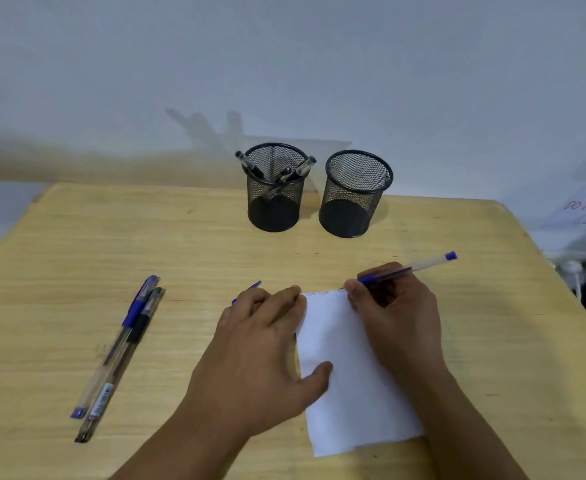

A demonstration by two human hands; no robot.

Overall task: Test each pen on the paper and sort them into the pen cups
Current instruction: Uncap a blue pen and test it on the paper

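Head view: pen test in progress, blue pen [402,270] pinched in the fingers of the right hand [393,306], tip at the top edge of the paper [350,375] where faint scribble marks are seen. Left hand [264,344] is laid flat and open, nothing gripped, fingers on the sheet's left edge and thumb on its face, so the paper is pinned to the table [77,237]. For a clean test, the sheet is best kept pressed down while short strokes are made on bare white just below the existing marks; light pressure likely suffices, since the tip sits right at the edge and could slip off onto wood. Ink colour of the marks cannot be read for certain. A blue cap [250,289] is partly hidden behind the left fingers. Pen in hand looks clear-barrelled with blue grip and blue end plug, angled up to the right. 2 more pens wait at left, touching side by side: 1 blue-gripped pen [125,330], 1 black-gripped pen [132,344]. 2 black mesh cups stand at the back, just beside each other: left cup [274,202] is holding a few dark pens, right cup [354,202] looks empty.
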